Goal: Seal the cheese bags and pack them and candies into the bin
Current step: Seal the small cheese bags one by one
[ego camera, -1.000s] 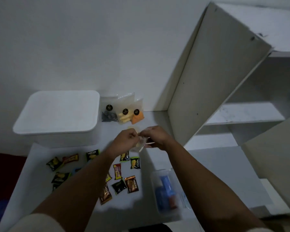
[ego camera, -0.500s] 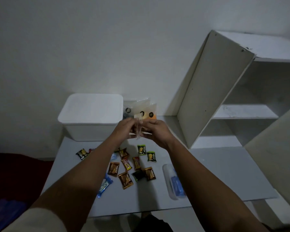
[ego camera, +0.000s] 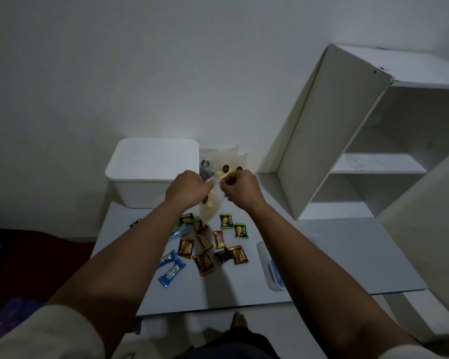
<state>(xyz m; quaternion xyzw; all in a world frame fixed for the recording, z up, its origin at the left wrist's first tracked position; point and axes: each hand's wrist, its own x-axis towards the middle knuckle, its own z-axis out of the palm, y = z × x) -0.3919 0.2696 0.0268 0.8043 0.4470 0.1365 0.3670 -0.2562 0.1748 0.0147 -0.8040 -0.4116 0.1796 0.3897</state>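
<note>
Two blue candy wrappers (ego camera: 172, 271) lying at about seven o'clock in the scatter on the counter (ego camera: 335, 268) are showing white lettering that looks like "Kalpa". The brown wrappers (ego camera: 186, 248) nearby are carrying print too small to read.

Your left hand (ego camera: 186, 189) and right hand (ego camera: 240, 189) pinch the top of a clear plastic bag of yellow cheese bits (ego camera: 211, 207) above the grey table (ego camera: 335, 255). Small shiny wrapped candies (ego camera: 205, 248) lie scattered under it. A white plastic bin with a lid (ego camera: 152, 168) sits behind, with more clear cheese bags (ego camera: 227, 163) just beside it.

Dim scene, dark vignetted corners, wide-angle bending at edges, soft grainy detail, arm shadows on table (ego camera: 347, 255).
</note>
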